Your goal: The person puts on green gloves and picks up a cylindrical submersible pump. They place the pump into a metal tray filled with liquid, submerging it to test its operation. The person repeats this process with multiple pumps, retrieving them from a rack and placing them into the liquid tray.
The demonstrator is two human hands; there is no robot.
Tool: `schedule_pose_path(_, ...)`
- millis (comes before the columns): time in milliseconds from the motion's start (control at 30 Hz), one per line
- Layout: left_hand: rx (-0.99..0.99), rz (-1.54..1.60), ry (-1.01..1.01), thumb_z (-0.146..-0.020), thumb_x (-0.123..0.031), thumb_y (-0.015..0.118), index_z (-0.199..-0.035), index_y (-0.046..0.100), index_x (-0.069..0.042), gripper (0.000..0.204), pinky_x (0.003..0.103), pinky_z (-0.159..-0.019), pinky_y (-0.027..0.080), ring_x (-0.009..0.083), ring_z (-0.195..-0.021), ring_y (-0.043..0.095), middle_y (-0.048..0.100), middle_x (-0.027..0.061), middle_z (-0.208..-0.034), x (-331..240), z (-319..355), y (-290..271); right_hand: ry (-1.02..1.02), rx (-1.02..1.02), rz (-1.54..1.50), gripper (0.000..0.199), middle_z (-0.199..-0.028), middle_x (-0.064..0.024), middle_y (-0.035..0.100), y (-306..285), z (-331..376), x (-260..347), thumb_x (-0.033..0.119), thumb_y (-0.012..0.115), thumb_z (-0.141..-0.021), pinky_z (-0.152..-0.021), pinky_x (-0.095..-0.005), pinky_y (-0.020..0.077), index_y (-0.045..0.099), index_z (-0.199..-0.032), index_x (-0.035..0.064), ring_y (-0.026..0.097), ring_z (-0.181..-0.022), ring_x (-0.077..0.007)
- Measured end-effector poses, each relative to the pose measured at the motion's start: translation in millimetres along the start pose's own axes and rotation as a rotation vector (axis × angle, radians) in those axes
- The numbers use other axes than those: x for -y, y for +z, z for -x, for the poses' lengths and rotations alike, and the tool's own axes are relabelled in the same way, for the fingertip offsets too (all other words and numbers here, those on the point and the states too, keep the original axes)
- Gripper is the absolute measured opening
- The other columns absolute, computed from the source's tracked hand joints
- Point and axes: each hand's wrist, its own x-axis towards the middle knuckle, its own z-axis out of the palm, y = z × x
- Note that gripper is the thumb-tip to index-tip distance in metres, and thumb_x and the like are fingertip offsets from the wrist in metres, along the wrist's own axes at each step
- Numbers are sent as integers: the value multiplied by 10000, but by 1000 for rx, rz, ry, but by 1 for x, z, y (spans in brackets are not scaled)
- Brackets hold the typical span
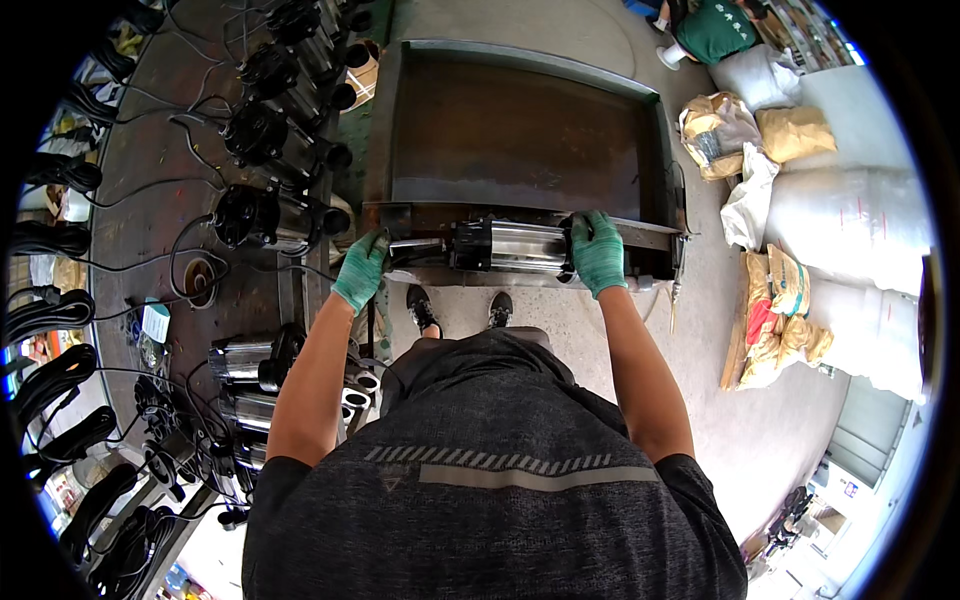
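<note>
A pump (525, 246) with a shiny steel barrel and black ends lies sideways along the near edge of a rectangular metal tank (415, 192). My right hand (598, 255), in a green knitted glove, is closed around the black right end of the pump. At the other side, my left hand (362, 270), gloved the same way, is closed at the outer end of a silvery bar (418, 244) that runs toward the pump's left end. The left fingertips are partly hidden, so their exact hold is unclear.
On a dark workbench (150, 225) to my left stand several similar pumps (255, 217) with black cables, some coiled along the far-left edge. More pumps (245, 360) lie beside my left forearm. Sacks (795, 135) and wrapped bundles (850, 220) line the right side. Another person (715, 35) is at the far right.
</note>
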Motion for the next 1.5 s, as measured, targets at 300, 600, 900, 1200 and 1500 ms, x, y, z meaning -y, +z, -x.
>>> schedule_pose_path(300,55,31,-35,-1077,-243,521,-1203,637,-32,272,261,-609,412,83,-667,464,572,-25,-814,13,-13,6,-2,-3,42,213,-1036,-215,648,0,0,-1,210,595,-946,-880,-488,483,679,-997,21,596,-980,-434)
schedule_pose_path(600,112,-13,-207,-1070,-250,524,-1125,657,-62,237,238,-585,415,62,-651,492,563,-44,-783,-33,-6,7,12,-10,52,221,-1034,-221,646,2,1,-5,218,602,-940,-882,-498,480,678,-994,18,592,-987,-439)
schedule_pose_path(900,156,103,-225,-1059,-290,560,-1225,661,-53,306,253,-644,464,94,-687,544,600,-29,-802,-34,-2,7,-2,-2,71,220,-1057,-223,647,4,-1,-6,219,598,-940,-902,-500,478,675,-990,20,585,-1011,-442)
schedule_pose_path(1200,263,259,-206,-1017,-212,624,-1319,622,-45,345,255,-697,489,92,-732,573,651,7,-900,-45,-2,1,27,45,65,203,-1052,-226,647,2,-3,-6,209,602,-928,-908,-509,473,670,-969,22,580,-1016,-446)
schedule_pose_path(1500,274,-354,86,-938,-129,702,-1457,465,-37,578,285,-779,526,160,-881,643,685,67,-1124,-29,-11,5,1,28,65,192,-1027,-211,646,-1,-2,-1,199,597,-926,-892,-512,472,666,-970,25,582,-986,-441)
